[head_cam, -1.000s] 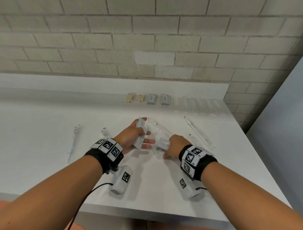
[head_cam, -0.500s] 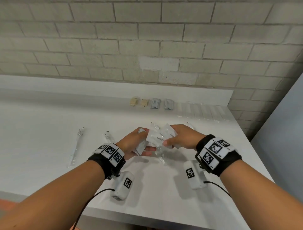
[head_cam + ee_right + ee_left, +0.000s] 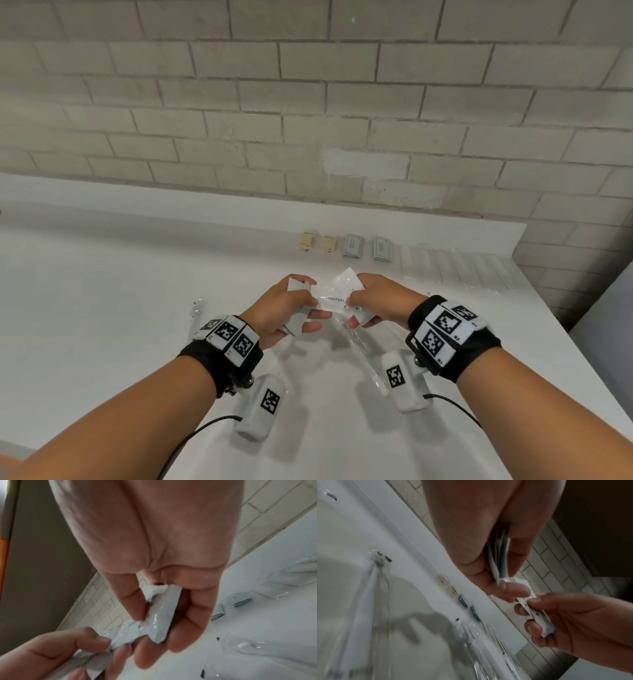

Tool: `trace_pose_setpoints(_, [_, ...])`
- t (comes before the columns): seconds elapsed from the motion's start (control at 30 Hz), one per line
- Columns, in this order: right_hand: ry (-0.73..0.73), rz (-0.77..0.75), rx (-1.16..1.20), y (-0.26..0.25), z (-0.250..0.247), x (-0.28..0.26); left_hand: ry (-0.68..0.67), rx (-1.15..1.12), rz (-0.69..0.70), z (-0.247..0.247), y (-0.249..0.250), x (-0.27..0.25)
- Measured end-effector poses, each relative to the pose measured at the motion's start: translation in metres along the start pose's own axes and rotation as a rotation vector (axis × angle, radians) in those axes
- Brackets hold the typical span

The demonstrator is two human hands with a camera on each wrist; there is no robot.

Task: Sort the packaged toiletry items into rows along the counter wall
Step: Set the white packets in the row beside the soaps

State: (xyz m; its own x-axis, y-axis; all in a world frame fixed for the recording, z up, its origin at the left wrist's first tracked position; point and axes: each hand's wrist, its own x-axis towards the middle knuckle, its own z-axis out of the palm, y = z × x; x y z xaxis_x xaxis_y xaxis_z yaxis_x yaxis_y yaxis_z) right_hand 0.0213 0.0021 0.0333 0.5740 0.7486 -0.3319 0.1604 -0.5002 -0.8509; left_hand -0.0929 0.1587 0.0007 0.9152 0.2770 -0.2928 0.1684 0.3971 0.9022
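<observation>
Bench (image 3: 102, 308): sorted row along its back edge. Above its middle, left hand (image 3: 284, 308) and right hand (image 3: 380, 301) each pinch an end of a toothpaste sachet (image 3: 334, 298), both also gripping further sachets. Judged light, soft, slippery film; pinch by the sealed ends.

White counter (image 3: 102, 325): tan packets (image 3: 317, 242), grey packets (image 3: 368, 247), clear sleeves (image 3: 455, 270) along back edge.

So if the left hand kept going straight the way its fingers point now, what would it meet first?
Most likely the right hand: the left hand points rightward at it, both gripping the toothpaste packet between them. Depth looks matched, not certain.
</observation>
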Motion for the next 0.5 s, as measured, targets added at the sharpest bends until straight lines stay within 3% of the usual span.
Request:
trace_pose_setpoints(0.17, [0.003,-0.043,-0.138,-0.024,0.02,0.039,0.065,0.035,0.099,-0.038,0.026,0.012])
trace_pose_setpoints(0.5, [-0.04,-0.076,-0.166,-0.059,0.059,0.109,0.003,-0.045,-0.005,-0.114,0.058,0.033])
